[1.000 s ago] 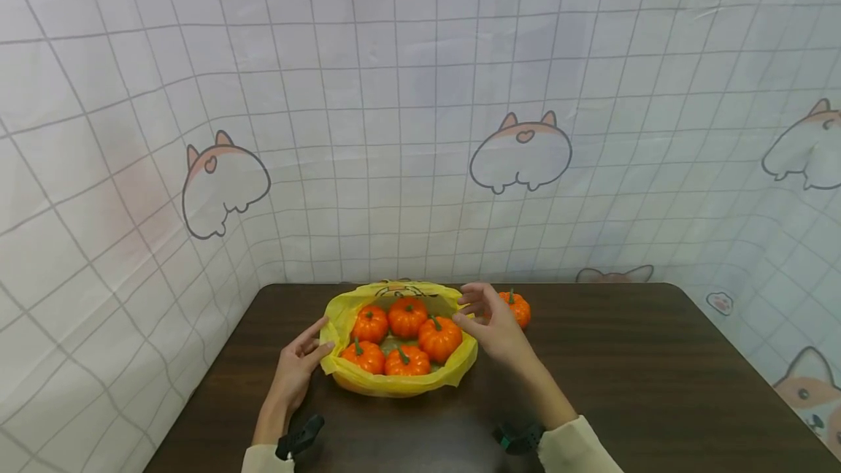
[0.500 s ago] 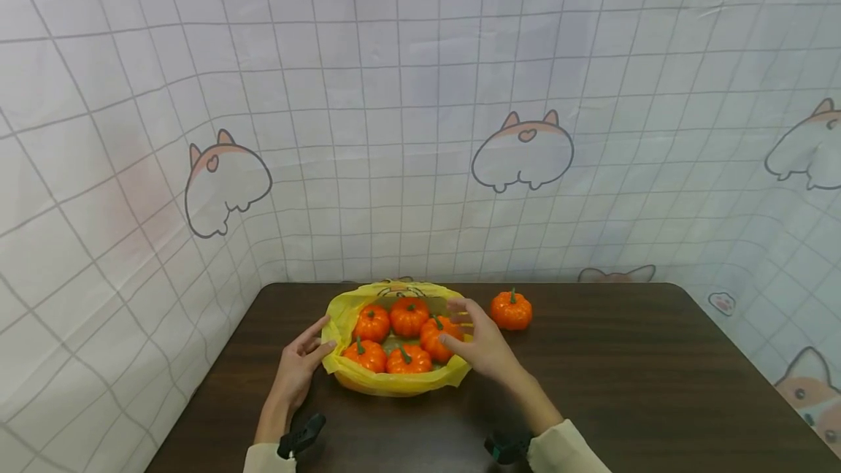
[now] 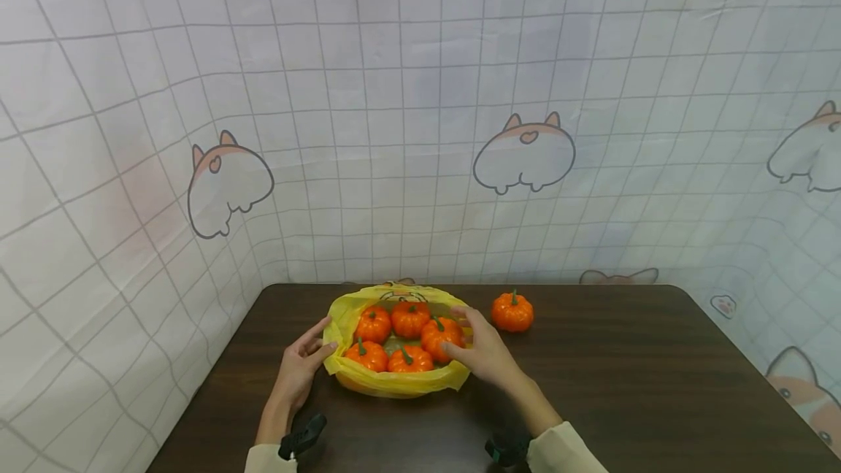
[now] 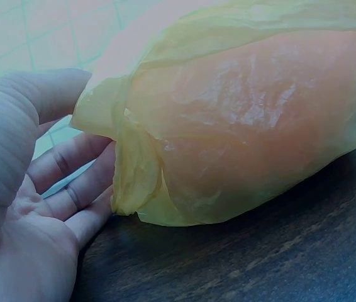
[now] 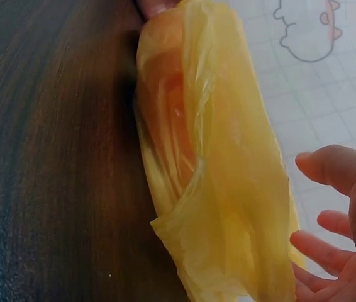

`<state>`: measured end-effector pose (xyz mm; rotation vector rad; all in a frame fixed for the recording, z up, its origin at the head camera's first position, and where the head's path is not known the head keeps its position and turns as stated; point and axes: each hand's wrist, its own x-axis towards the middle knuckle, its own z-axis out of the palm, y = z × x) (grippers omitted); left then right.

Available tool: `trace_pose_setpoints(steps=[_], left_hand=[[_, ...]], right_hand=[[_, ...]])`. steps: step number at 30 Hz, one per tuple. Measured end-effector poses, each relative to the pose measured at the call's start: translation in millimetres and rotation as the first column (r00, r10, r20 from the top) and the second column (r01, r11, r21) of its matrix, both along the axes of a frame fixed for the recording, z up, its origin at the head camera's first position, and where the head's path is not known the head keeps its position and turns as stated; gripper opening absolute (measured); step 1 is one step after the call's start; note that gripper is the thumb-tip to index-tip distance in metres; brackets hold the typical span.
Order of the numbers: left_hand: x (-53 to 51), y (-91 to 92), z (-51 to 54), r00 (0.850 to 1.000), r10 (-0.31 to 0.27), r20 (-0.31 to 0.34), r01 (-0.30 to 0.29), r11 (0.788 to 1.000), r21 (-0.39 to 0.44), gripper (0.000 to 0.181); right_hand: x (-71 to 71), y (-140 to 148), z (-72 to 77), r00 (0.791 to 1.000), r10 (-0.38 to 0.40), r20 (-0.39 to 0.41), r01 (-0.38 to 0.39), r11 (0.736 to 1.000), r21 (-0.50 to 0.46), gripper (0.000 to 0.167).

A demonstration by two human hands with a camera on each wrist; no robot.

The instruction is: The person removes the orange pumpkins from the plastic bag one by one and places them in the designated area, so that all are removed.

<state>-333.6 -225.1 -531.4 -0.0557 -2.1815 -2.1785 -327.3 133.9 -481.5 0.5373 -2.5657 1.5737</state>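
A yellow plastic bag (image 3: 394, 384) sits on the dark table with its mouth spread wide. Several small orange pumpkins (image 3: 410, 320) with green stems lie inside it. My left hand (image 3: 298, 367) rests at the bag's left rim; in the left wrist view its thumb and fingers (image 4: 80, 201) touch the edge, spread apart. At the right rim is my right hand (image 3: 489, 352), its fingers spread beside the nearest pumpkin (image 3: 442, 339) in the bag. In the right wrist view the thumb stands apart from the bag, and the fingertips are close to its side; whether they touch is unclear.
One more orange pumpkin (image 3: 512, 312) stands on the table outside the bag, to the back right. The dark wooden table (image 3: 624, 378) ends at a white grid-patterned cloth (image 3: 420, 166) that rises behind and along both sides.
My right hand has moved left from beside the outer pumpkin to the bag's right rim, uncovering that pumpkin, then shifted slightly down. My left hand stays at the left rim.
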Motion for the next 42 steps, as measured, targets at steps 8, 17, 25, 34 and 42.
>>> trace_pose_setpoints(steps=[8,17,25,34,42], left_hand=[[-0.6,0.6,0.8,1.0,0.0,-0.005,0.0,1.0,0.005,0.059],[-1.0,0.7,-0.3,1.0,0.002,-0.014,-0.002,1.0,-0.003,0.059],[-0.6,0.1,-0.9,1.0,-0.003,-0.028,0.003,1.0,-0.009,0.059],[-1.4,0.7,-1.2,1.0,0.004,-0.028,-0.004,1.0,-0.006,0.058],[-1.3,2.8,-0.3,1.0,0.0,-0.029,-0.001,1.0,-0.017,0.059]], right_hand=[[-1.5,-0.2,-5.3,1.0,-0.03,-0.004,0.031,0.997,0.065,0.064],[-4.8,1.9,-12.0,0.999,-0.043,-0.009,0.044,0.982,0.182,0.069],[-6.7,2.9,-15.3,0.999,-0.045,0.019,0.04,0.974,0.221,0.074],[-12.0,6.6,-20.1,0.999,-0.044,0.024,0.037,0.971,0.238,0.075],[-15.5,9.7,-24.1,0.999,-0.033,0.03,0.024,0.969,0.244,0.072]])
